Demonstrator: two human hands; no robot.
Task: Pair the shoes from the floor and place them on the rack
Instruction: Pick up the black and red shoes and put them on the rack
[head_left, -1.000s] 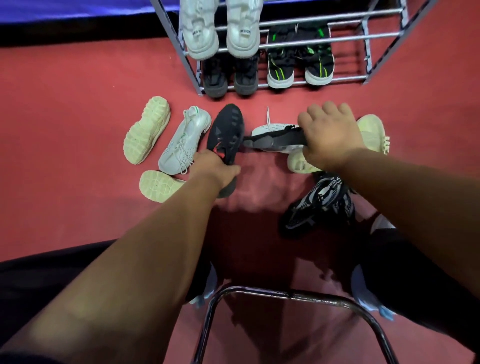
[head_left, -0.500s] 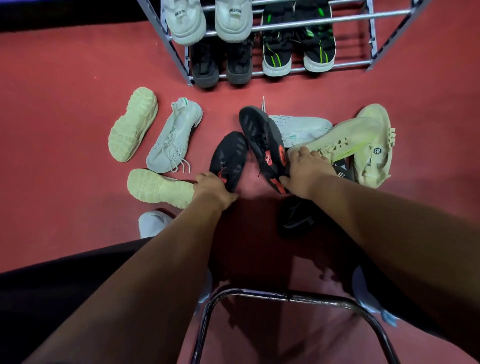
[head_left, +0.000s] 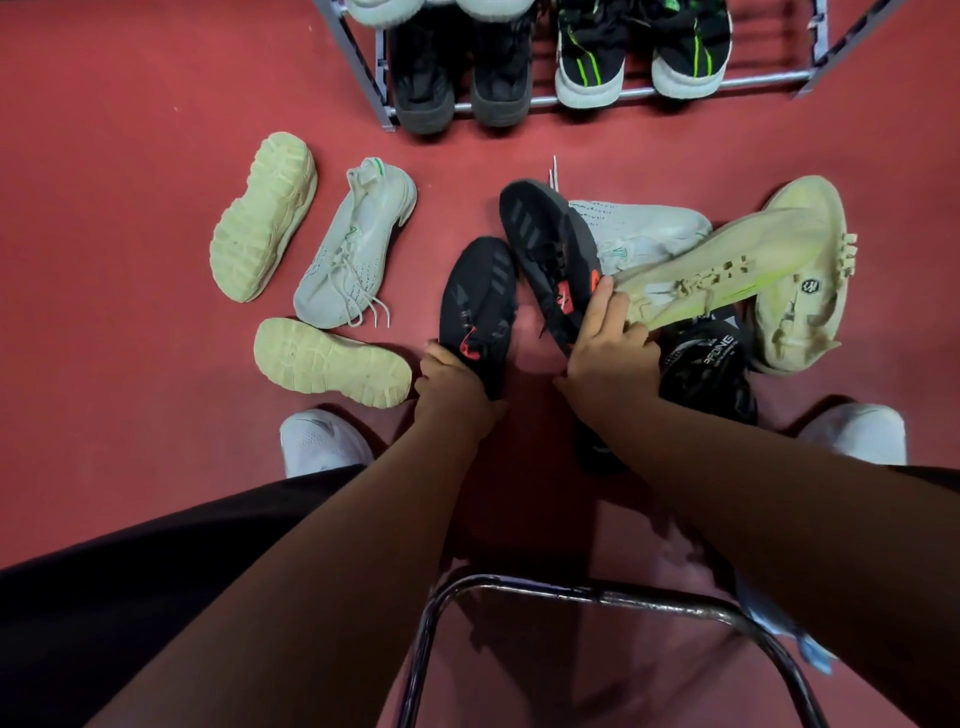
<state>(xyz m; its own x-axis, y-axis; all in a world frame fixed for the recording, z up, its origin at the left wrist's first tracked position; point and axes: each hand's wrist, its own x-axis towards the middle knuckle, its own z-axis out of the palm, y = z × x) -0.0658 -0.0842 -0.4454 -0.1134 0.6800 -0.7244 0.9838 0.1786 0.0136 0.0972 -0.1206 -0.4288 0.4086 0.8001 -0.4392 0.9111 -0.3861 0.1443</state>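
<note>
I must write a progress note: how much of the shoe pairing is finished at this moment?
Done: black pair and black-green pair stand on the rack. In hand: left hand and right hand each grip one black shoe with red marks. Left: two pale soles, grey knit shoes, yellow-green shoes and a black patterned shoe on the floor.

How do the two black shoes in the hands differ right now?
The left shoe sits nearer the person, pointing straight toward the rack; the right shoe lies further out, tilted, overlapping a white shoe. Left hand grips one, right hand the other. Both are black with red marks.
</note>
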